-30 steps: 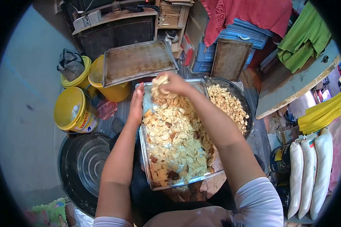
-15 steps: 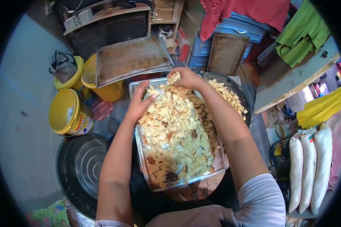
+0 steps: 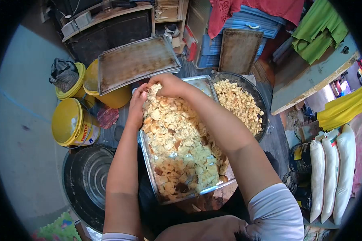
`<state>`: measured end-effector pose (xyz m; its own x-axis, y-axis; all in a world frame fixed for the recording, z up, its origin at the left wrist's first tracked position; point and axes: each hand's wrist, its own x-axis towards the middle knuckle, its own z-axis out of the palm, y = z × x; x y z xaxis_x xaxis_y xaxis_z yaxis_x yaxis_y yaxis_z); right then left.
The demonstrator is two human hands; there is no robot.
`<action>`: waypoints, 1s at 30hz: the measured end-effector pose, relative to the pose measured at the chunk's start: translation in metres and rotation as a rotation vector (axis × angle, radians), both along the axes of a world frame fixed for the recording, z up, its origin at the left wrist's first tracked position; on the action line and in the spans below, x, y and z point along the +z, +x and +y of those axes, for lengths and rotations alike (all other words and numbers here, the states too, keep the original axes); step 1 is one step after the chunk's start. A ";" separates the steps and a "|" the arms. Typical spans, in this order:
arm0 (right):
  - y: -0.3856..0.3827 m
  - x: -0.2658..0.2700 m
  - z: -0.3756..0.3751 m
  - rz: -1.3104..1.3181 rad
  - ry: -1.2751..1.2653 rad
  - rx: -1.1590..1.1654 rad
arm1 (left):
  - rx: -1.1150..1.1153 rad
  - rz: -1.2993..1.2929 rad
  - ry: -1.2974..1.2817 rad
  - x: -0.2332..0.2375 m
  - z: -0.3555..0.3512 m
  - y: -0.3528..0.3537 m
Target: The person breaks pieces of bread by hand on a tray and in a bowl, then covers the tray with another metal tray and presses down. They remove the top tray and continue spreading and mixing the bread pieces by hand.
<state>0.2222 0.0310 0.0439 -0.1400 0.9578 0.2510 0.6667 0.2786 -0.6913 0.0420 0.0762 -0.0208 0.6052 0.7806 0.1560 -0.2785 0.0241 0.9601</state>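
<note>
A metal tray (image 3: 145,160) lies before me, covered with torn, pale yellow and brown bread-like pieces (image 3: 175,140). At its upper left corner my left hand (image 3: 137,105) rests against the heap, fingers together and partly hidden. My right hand (image 3: 167,85) reaches across the tray's far end, its fingers curled round a clump of the pieces beside my left fingertips. Bare metal shows at the tray's upper right. To the right, a round dark basin (image 3: 264,105) holds more torn pieces.
Empty baking trays (image 3: 138,62) lean over yellow buckets (image 3: 68,120) on the left. A black round tub (image 3: 74,172) stands at lower left. Another dark tray (image 3: 239,50) leans against blue drawers (image 3: 251,26). Long white filled bags (image 3: 330,172) stand at right.
My right hand has moved left across the tray's far end to meet my left hand. Bare metal now shows at the upper right of the tray. The view has shifted slightly.
</note>
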 end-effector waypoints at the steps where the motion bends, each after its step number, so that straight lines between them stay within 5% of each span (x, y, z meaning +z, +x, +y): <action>1: 0.006 0.005 -0.005 -0.007 -0.096 -0.027 | -0.004 -0.003 -0.002 0.001 -0.001 0.000; 6: 0.049 0.021 -0.026 -0.082 -0.063 -0.114 | 0.014 0.260 0.224 -0.002 -0.004 0.003; 11: 0.085 0.043 -0.061 -0.052 -0.584 -0.348 | -0.017 0.378 0.515 0.005 -0.006 0.000; 14: 0.111 0.004 -0.077 -0.297 -0.324 -0.284 | 0.028 0.526 0.810 0.016 -0.018 -0.002; 18: 0.112 0.003 -0.111 -0.003 -0.475 -0.099 | -0.051 0.705 1.149 0.042 -0.045 0.002; 23: 0.106 0.018 -0.125 0.250 -0.487 0.018 | -0.051 0.761 1.125 0.034 -0.043 0.004; 28: 0.091 0.050 -0.117 0.151 -0.608 -0.415 | 0.172 0.749 1.127 0.028 -0.035 0.008; 30: 0.099 0.024 -0.105 0.064 -0.467 -0.405 | 0.243 0.723 1.116 0.027 -0.036 0.010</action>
<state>0.3211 -0.0745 0.0681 0.2590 0.9423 -0.2119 0.6095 -0.3296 -0.7210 0.0517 0.0402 0.0063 0.6866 0.5459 0.4802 0.4076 -0.8360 0.3675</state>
